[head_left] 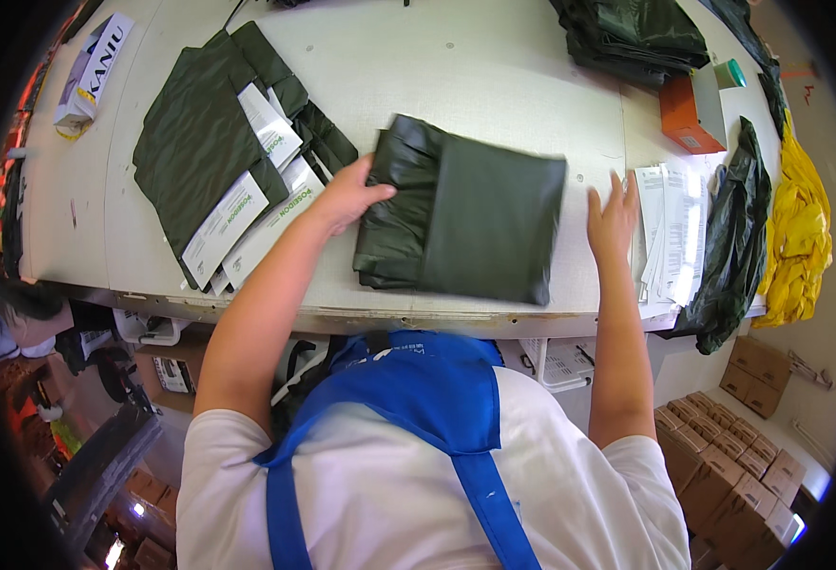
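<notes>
Watching through the head camera, I log the left hand (pixel 346 198) at the left edge of a folded dark green plastic packet (pixel 494 218). Grip, left: grasping, thumb laid over the top at that edge, the other fingers partly hidden by the packet. The packet is near the front edge of the white worktable (pixel 494 76), between the two hands, slightly askew; its left portion is creased and glossy, its right portion smoother (the outer right edge is blurred in my view).

Grip, right: released. The right hand (pixel 614 220) is held with fingers spread and pointing away from the wearer, apart from the packet and just beside a pile of white printed sheets (pixel 665 228). I cannot tell whether its fingertips touch the sheets or the tabletop.

Surroundings: to the left I note overlapping dark green folded packets (pixel 194 142) with white printed cards (pixel 228 220) on them. At the far right sits a stack of dark green folded plastic (pixel 632 38), near an orange box (pixel 689 114). Crumpled dark green plastic (pixel 731 237) hangs over the right side of the table, beside bunched yellow plastic (pixel 798 228).
</notes>
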